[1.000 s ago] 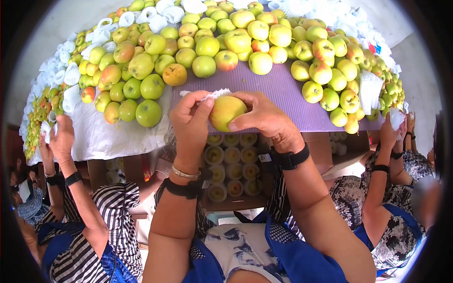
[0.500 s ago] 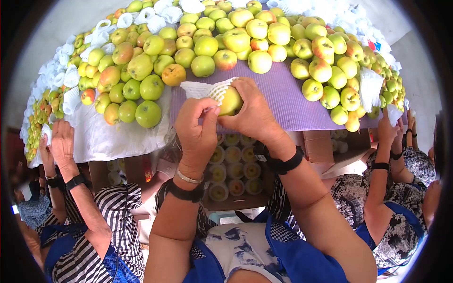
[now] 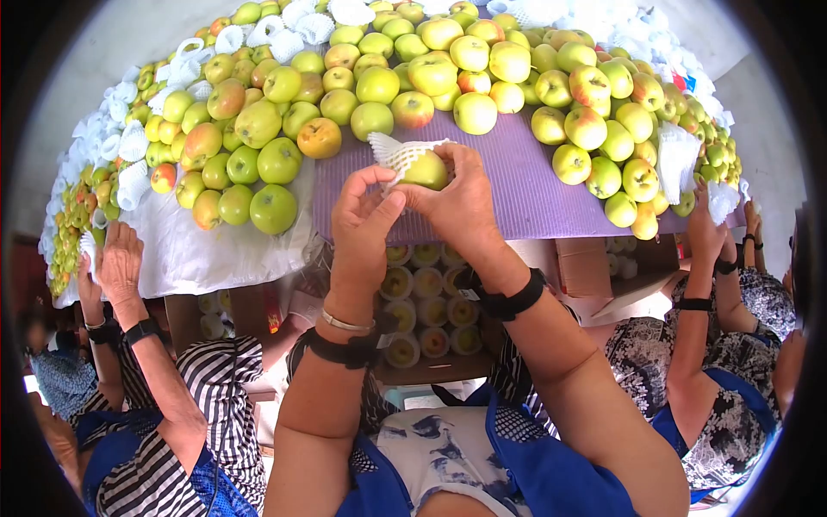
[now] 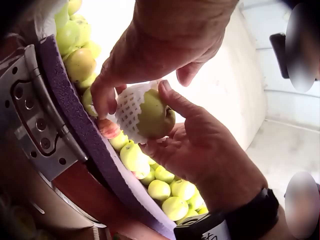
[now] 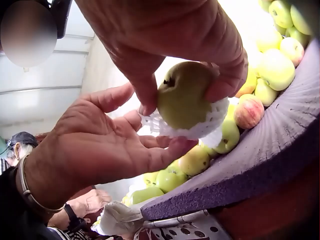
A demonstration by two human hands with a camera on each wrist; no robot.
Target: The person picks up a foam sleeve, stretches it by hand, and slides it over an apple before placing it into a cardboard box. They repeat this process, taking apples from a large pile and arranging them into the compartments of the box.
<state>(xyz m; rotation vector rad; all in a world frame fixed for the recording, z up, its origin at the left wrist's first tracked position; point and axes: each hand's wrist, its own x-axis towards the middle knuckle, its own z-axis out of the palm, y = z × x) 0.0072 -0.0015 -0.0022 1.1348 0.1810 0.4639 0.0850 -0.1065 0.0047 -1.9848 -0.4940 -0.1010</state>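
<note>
In the head view, a yellow-green apple (image 3: 424,171) is held up over the front part of the purple padded tabletop (image 3: 517,189). A white foam net sleeve (image 4: 131,111) covers part of it, leaving the stem end bare. My right hand (image 3: 461,191) grips the apple between thumb and fingers, as the right wrist view shows from close by. Beside it is my left hand (image 5: 100,137), its fingers loosely extended under the sleeve and touching the foam. The left thumb stands apart from the apple.
Loose apples (image 3: 431,73) are heaped along the back and both sides. White foam sleeves (image 3: 116,99) lie behind them. Below the table edge, a cardboard box (image 3: 431,372) holds sleeved apples in rows. Other people's hands (image 3: 121,263) work at the left and right.
The sleeve, first bunched behind the apple, has come over part of it. The right hand has turned the apple, and the left thumb has come away from it.
</note>
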